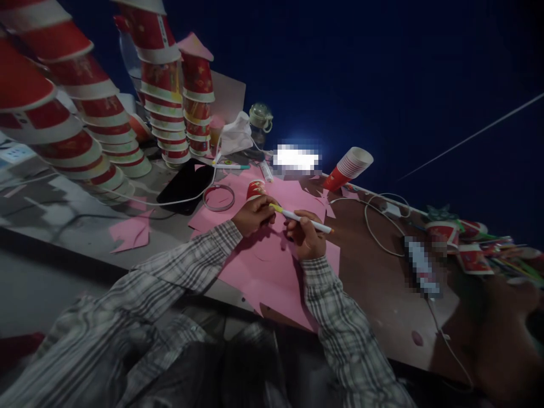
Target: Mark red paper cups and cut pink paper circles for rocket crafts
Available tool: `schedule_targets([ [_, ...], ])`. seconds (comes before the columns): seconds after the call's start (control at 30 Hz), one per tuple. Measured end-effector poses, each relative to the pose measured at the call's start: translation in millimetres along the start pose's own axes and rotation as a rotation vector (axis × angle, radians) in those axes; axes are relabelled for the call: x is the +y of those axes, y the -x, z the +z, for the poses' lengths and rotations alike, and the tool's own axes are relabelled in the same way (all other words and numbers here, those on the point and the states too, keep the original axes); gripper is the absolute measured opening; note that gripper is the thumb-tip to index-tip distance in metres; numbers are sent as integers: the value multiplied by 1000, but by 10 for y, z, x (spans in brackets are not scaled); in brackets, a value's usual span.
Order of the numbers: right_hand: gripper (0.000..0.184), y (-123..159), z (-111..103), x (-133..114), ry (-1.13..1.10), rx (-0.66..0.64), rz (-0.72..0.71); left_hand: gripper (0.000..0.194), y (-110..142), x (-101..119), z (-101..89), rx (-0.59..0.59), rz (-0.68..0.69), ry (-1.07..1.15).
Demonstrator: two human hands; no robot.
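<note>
A white marker with a yellow end lies between my two hands, above pink paper. My right hand is closed around its barrel. The fingers of my left hand are pinched at the yellow end. Just behind my left hand is a red patterned paper cup, partly hidden by it. A grey ring of tape rests on the paper to the left. Farther back lie a white pen with a green end and a small white tube.
Tall columns of stacked red-and-white cups stand at the left. Beside them lies a black tablet with a white cable across it. A leaning cup stack is at the back right. More cups and a blurred person's arm are at the far right.
</note>
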State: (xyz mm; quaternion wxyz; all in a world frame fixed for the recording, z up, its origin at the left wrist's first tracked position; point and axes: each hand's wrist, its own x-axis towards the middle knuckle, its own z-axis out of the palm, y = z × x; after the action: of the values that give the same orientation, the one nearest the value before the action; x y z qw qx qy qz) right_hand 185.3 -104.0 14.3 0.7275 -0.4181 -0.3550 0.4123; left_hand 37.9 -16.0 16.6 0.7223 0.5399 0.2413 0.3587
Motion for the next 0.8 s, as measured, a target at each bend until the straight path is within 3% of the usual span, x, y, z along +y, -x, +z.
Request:
schedule_targets([
  [0.17, 29, 1, -20, -15, 21, -11, 15, 29, 43, -8, 0, 14, 105, -228],
  [0.43, 34, -16, -13, 48, 9, -16, 63, 25, 90, 5, 13, 16, 126, -480],
  [0.6, 34, 8, 26, 60, 37, -110, 64, 21, 114, 24, 23, 31, 182, -660],
  [0.7, 34, 14, -3, 16, 98, -125, 57, 36, 134, 73, -3, 130, 296, -782],
  [0.8, 32, -29, -116, -31, 200, 24, -72, 52, 124, 177, -106, 309, 434, -818],
])
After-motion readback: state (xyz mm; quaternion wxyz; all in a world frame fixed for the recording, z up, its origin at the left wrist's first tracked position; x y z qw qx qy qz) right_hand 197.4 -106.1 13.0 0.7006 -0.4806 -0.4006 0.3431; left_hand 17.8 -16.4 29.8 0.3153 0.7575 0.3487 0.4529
